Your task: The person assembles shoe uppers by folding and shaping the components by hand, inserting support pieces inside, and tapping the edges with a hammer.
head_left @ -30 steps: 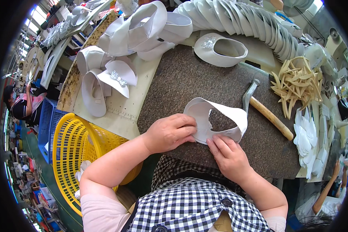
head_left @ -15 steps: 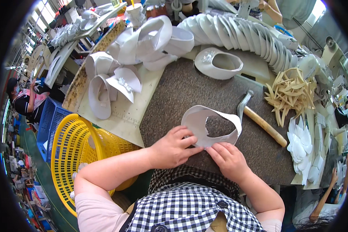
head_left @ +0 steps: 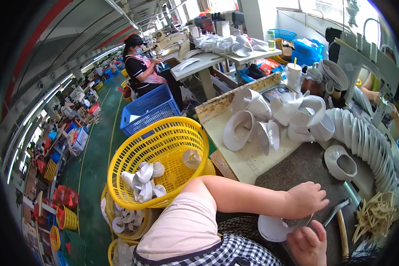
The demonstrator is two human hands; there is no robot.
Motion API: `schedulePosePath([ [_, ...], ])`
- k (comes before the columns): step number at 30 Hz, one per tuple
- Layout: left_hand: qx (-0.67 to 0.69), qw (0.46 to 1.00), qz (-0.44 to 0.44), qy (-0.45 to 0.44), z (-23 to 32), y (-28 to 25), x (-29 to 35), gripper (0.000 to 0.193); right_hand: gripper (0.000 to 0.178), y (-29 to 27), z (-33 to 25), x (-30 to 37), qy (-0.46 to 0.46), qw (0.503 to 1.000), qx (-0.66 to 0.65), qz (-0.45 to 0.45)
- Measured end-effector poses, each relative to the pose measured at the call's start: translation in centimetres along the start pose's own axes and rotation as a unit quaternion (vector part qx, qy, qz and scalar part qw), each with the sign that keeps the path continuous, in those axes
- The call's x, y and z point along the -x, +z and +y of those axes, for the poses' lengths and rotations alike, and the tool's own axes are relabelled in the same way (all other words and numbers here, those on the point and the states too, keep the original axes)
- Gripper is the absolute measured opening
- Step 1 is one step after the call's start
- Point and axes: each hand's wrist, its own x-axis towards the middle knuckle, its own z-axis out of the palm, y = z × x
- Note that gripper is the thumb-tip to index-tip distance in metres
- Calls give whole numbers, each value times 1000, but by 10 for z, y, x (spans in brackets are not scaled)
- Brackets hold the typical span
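Note:
A white shoe upper lies at the near edge of the dark work slab, in front of me and partly covered by my hands. My left hand is over its far rim, fingers curled together and pointing right; whatever they hold is hidden. At the upper's near right side is my right hand, its bent fingers closed at the rim. A hammer with a wooden handle rests to the right of both hands. Farther back on the slab stands another white shoe upper.
A yellow basket with white pieces stands left of my arm, a blue crate behind it. White uppers cover the side table. A curved row of white pieces and beige strips lie right. A co-worker sits beyond.
The view has swung left, showing more of the aisle and baskets. My left hand has lifted from the upper's near edge and reached across to its far side. My right hand stays beside it.

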Motion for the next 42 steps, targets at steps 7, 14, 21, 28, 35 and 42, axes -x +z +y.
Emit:
schedulePosePath([
  [7, 258, 925, 238, -148, -46, 22, 43, 44, 55, 42, -32, 22, 485, 827, -209, 194],
  [14, 300, 894, 250, -220, -38, 73, 50, 42, 44, 41, -67, -6, 616, 713, -317, 109],
  [21, 66, 923, 379, -24, -35, 39, 86, 50, 38, 49, -30, -14, 617, 691, -366, 90],
  [28, -38, 999, 2, -1, -38, 36, 61, 48, 46, 48, -22, -1, 615, 675, -394, 105],
  [35, -79, 984, -158, -39, -31, 39, 67, 50, 33, 31, -57, -17, 415, 828, -269, 265],
  [42, -100, 989, -103, -36, -34, 31, 60, 34, 53, 78, -32, -66, 517, 816, -255, 46],
])
